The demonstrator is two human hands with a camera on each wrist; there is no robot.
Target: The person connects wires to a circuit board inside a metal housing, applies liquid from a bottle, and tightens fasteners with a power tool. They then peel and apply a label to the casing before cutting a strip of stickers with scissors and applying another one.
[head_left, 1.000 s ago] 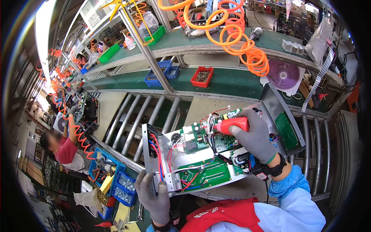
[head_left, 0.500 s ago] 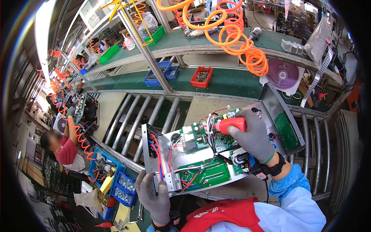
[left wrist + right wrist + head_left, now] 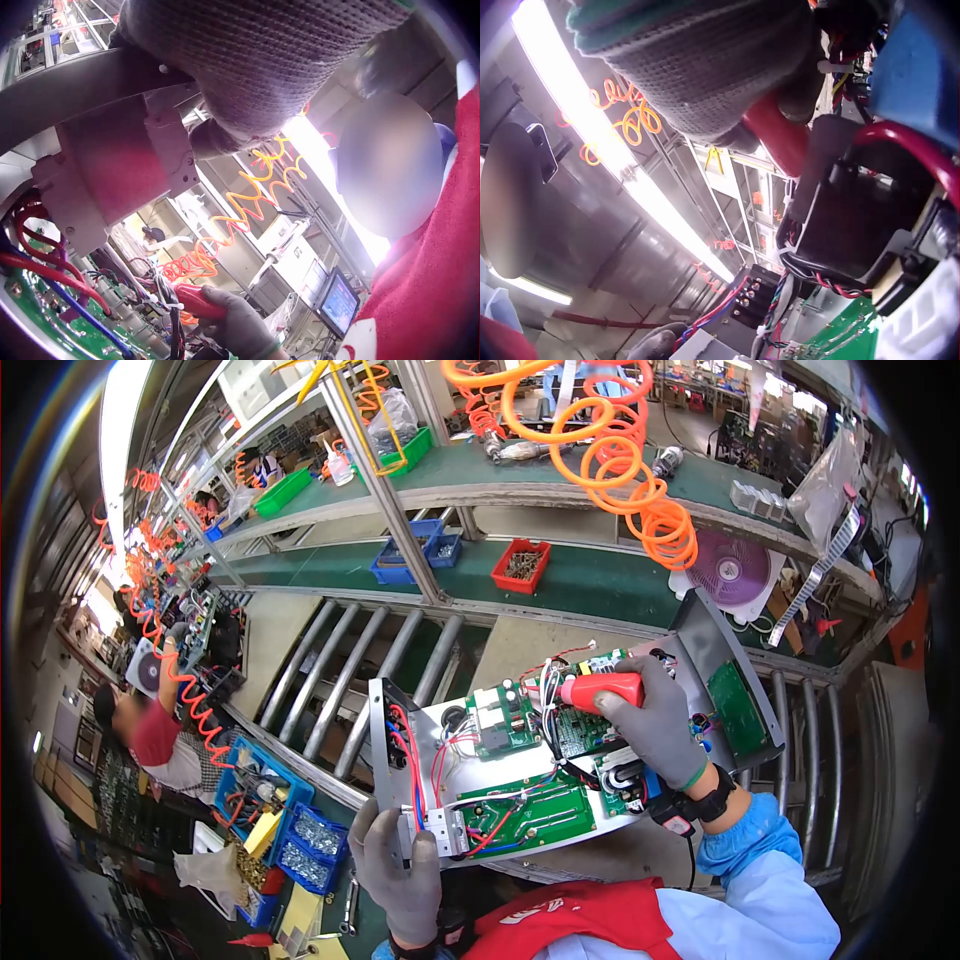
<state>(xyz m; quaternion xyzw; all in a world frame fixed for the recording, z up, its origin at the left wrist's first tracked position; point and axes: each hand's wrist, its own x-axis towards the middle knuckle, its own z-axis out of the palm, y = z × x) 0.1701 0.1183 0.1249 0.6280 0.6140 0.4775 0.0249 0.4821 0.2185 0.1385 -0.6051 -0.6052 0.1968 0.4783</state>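
1. Over the rollers of a conveyor (image 3: 439, 658), a metal chassis (image 3: 378, 735) lies open, with grey walls at both ends and electronics between them.
2. Right hand (image 3: 655, 720), gloved: fingers wrapped around a red bottle (image 3: 605, 688). The bottle lies almost level above the chassis, its pale tip directed left, just beside a bundle of white wires (image 3: 548, 690); whether tip and wires touch cannot be told.
3. Left hand (image 3: 400, 875), gloved: gripping the near left corner of the chassis, its fingers and thumb on either side of the end wall. Red and blue wires (image 3: 410, 755) run inside that wall.
4. Green circuit board (image 3: 540, 815): along the chassis's near side, between the two hands.
5. Background, head view: a red bin (image 3: 512, 582) on a green bench beyond the conveyor; coiled orange hose (image 3: 665, 540) hanging above; another person (image 3: 155, 732) at far left.
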